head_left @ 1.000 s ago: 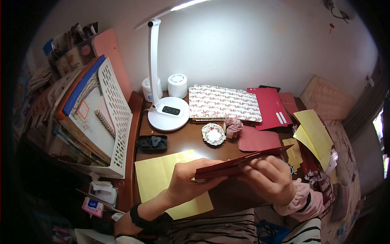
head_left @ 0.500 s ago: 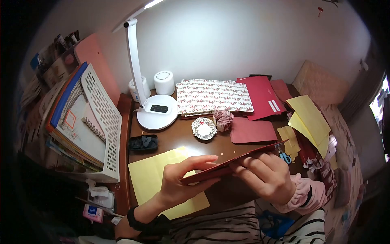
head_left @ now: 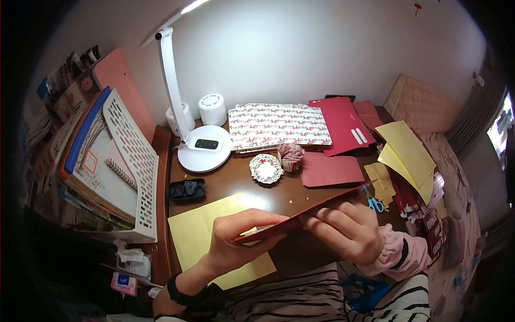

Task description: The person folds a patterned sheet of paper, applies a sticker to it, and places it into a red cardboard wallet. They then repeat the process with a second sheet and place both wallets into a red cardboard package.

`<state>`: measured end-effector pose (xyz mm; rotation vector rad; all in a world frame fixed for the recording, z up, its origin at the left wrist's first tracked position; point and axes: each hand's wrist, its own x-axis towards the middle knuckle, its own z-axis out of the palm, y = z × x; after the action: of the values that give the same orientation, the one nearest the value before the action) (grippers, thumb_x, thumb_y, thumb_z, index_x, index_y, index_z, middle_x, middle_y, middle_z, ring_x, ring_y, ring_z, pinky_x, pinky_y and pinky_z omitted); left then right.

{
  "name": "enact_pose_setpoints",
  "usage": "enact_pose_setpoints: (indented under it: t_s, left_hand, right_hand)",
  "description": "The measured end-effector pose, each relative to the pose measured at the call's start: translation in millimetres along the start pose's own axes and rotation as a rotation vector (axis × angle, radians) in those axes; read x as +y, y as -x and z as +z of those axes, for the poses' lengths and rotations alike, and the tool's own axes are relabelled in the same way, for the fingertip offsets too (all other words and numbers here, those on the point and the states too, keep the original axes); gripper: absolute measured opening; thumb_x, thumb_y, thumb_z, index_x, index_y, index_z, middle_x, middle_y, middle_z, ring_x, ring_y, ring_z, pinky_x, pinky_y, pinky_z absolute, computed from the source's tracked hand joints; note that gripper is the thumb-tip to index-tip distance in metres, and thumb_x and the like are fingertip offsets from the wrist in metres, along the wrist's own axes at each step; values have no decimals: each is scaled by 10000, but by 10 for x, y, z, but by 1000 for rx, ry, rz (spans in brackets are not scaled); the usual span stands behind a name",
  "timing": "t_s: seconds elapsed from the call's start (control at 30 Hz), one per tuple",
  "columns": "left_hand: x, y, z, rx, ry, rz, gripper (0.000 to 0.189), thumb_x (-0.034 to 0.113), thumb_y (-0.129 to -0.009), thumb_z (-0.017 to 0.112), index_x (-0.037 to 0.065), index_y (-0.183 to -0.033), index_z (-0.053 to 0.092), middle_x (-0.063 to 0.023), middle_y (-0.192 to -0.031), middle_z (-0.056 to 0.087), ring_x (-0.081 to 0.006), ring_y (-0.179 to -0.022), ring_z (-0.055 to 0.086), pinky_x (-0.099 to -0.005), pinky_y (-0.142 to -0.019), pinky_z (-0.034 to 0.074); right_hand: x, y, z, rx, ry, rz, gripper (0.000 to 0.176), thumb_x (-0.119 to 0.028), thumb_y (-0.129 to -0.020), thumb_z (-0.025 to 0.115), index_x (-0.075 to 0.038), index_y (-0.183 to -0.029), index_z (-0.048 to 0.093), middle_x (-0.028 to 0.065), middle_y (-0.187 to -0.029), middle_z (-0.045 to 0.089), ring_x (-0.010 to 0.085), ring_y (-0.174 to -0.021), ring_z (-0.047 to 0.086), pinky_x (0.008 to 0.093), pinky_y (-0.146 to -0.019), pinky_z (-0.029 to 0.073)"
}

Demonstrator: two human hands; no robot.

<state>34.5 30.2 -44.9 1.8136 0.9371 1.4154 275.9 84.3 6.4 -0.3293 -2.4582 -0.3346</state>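
My left hand (head_left: 233,233) grips the near left end of a dark red folded paper (head_left: 294,223), thumb above and fingers underneath. The paper is tilted, seen almost edge-on, and rises to the right. My right hand (head_left: 346,231) has its fingers curled over the paper's right part; the fingertips are partly hidden. Under my left wrist lies a yellow sheet (head_left: 193,231) on the brown desk. Blue-handled scissors (head_left: 375,204) lie just beyond my right hand, their blades partly covered by the red paper.
Behind are a round pleated paper piece (head_left: 266,169), a pink pleated bundle (head_left: 291,157), pink-red sheets (head_left: 332,170), patterned paper (head_left: 279,126) and a red folder (head_left: 343,126). A white lamp (head_left: 204,155), black tray (head_left: 186,190) and file rack (head_left: 147,182) stand left. Yellow sheets (head_left: 405,155) lie right.
My left thumb has come down onto the red paper, which was less closely pinched before. The view has shifted slightly; both hands stay on the paper.
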Motion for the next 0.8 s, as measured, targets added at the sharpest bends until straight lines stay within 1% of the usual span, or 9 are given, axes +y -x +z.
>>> enact_pose_setpoints:
  t_s: [0.07, 0.17, 0.23, 0.37, 0.47, 0.63, 0.7, 0.77, 0.8]
  left_hand:
    - [3, -1, 7, 7, -3, 16, 360, -76, -771, 793, 18, -1112, 728, -97, -982, 743, -176, -879, 719, -285, -753, 577]
    - [19, -17, 5, 29, -8, 25, 349, -68, -771, 794, 23, -1101, 731, -88, -959, 740, -178, -853, 713, -284, -735, 567]
    - [31, -17, -1, 21, -27, 5, 335, -63, -772, 794, 27, -1089, 732, -83, -942, 735, -183, -842, 705, -289, -733, 558]
    - [23, -37, -4, 12, -27, -6, 337, -57, -773, 795, 25, -1092, 726, -79, -920, 728, -186, -836, 697, -296, -733, 552]
    - [-11, -48, 3, -3, -6, 54, 354, -63, -781, 786, 26, -1116, 716, -83, -976, 738, -192, -907, 710, -299, -785, 564]
    - [-3, -11, -39, -63, 49, -16, 375, -82, -810, 759, 20, -1166, 701, -109, -1148, 732, -206, -1018, 717, -302, -887, 576]
    - [55, -7, -40, -60, 50, -63, 365, -84, -819, 750, 15, -1167, 700, -111, -1158, 730, -198, -1018, 716, -300, -893, 576]
    - [75, 11, -33, -47, 48, -111, 356, -86, -828, 742, 10, -1168, 699, -113, -1169, 728, -189, -1018, 714, -299, -898, 575]
    - [60, 24, -13, -37, 86, -114, 362, -88, -837, 732, 6, -1184, 692, -110, -1174, 727, -181, -1039, 705, -294, -911, 570]
  right_hand:
    - [27, 28, 9, 3, 7, -11, 322, -121, -715, 720, -24, -1021, 731, 80, -975, 663, 163, -739, 626, 268, -568, 511]
    - [127, 72, 79, 134, -87, -17, 321, -127, -725, 776, -26, -1026, 731, 66, -977, 661, 147, -715, 617, 253, -549, 507]
    - [154, 103, 82, 134, -23, -69, 316, -146, -737, 808, -26, -1018, 729, 54, -978, 659, 144, -729, 616, 260, -576, 519]
    - [95, 132, 63, 67, -7, 0, 301, -139, -730, 790, -37, -1006, 730, 55, -999, 676, 158, -796, 631, 298, -653, 539]
    - [95, 111, 67, 68, -38, 38, 289, -133, -732, 766, -44, -1005, 729, 68, -1019, 690, 182, -822, 647, 302, -669, 541]
    - [96, 138, 85, 47, -28, 53, 283, -132, -741, 741, -48, -1011, 725, 84, -1031, 691, 204, -830, 656, 305, -679, 548]
    - [92, 156, 94, 48, -35, 48, 286, -130, -744, 735, -50, -1018, 725, 84, -1040, 686, 205, -824, 653, 305, -684, 551]
    - [75, 188, 145, 119, 17, -7, 311, -113, -747, 725, -58, -1054, 729, 83, -1088, 666, 188, -847, 644, 309, -684, 555]
    - [27, 182, 137, 119, 66, -43, 340, -102, -769, 698, -62, -1105, 739, 80, -1148, 647, 185, -923, 644, 310, -745, 564]
